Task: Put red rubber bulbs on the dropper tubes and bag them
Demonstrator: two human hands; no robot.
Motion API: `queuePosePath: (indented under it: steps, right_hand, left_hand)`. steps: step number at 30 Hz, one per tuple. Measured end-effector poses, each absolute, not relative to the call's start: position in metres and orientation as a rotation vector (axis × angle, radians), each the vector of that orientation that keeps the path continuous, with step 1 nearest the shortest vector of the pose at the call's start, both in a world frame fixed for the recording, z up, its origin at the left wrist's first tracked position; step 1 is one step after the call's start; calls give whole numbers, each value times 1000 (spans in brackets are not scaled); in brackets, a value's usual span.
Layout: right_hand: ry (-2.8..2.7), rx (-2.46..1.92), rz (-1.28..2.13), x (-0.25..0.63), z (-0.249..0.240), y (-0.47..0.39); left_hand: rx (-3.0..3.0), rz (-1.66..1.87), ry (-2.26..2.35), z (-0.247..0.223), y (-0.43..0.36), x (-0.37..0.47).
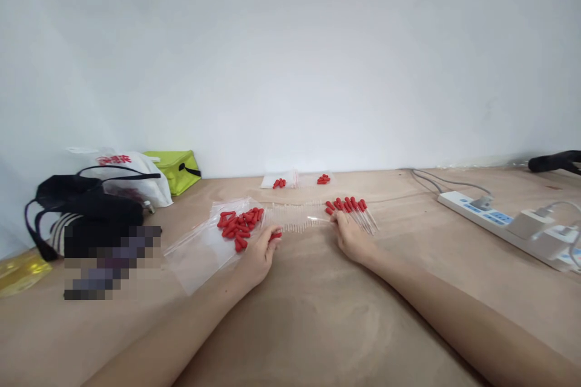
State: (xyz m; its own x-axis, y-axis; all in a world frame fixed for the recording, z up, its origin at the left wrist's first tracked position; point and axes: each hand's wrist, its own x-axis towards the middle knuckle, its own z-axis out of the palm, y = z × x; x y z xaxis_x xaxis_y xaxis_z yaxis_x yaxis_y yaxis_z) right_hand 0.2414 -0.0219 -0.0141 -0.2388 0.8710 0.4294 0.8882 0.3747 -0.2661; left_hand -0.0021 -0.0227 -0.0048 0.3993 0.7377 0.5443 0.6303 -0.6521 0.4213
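My left hand [260, 254] is closed, pinching a red rubber dropper bulb [276, 236] that sticks out to the right. My right hand [351, 237] is closed on a clear dropper tube [320, 219], which points left toward that bulb; the two are apart. Behind and between my hands lies a row of clear tubes [290, 216]. A heap of loose red bulbs [238, 227] rests on a clear zip bag [200, 254] beside my left hand. Just beyond my right hand, several droppers with red bulbs [356, 205] lie side by side, their clear tubes toward me.
Two small clear bags with red bulbs [279, 183] [323, 179] lie near the wall. At left are a black bag [91, 199], a white plastic bag [140, 175] and a lime-green bag [175, 170]. A white power strip [481, 217] with plugs and cables lies at right.
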Motion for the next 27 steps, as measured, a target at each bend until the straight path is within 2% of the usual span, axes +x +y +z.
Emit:
queuePosePath:
  steps: [4,9,27]
  right_hand:
    - [-2083,-1235,180,242,-18,-40]
    - [-2092,-1116,308,231,-15,-46]
    - [-2129,-957,196,226,-17,-45]
  left_hand:
    - [2478,1050,1144,-4,-30,14]
    - [2412,985,1200,-1,-29,22]
    - [2376,957,1039,-3,-26,20]
